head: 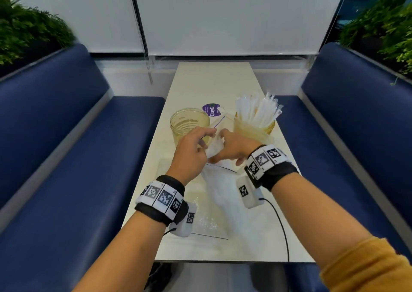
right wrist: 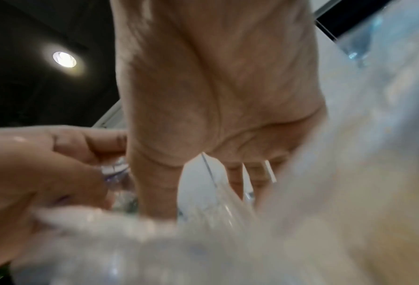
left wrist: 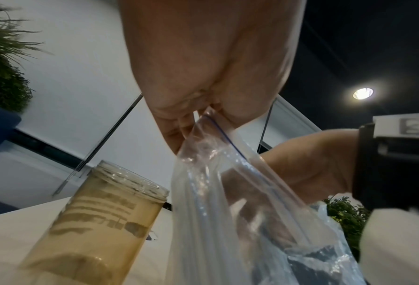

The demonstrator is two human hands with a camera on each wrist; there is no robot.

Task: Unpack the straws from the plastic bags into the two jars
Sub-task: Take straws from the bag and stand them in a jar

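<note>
**Opening a slippery bag of straws between the two jars**

I am working left to right across the table (head: pixel 196 79). The empty jar (head: pixel 189 122) is standing toward the left edge, past my knuckles; it looks rigid and light, so I judge it could tip if I knock it. My left hand (head: pixel 189 155) is pinching the mouth of the plastic bag (left wrist: pixel 227 192) just under its blue zip line, fingers curled on the film. The bag is hanging thin, limp and slick, with the straws (left wrist: pixel 203 221) lying loose inside it, so I reckon the stiffer zip strip is the safest place to hold. My right hand (head: pixel 234 149) is sitting at the opposite lip; the wrist view is blurred and I cannot tell whether it is gripping. Toward the right edge, the second jar (head: pixel 256 127) is already holding a bunch of wrapped straws (head: pixel 258 111). They look feather-light and springy, best gathered around their middle.
</note>
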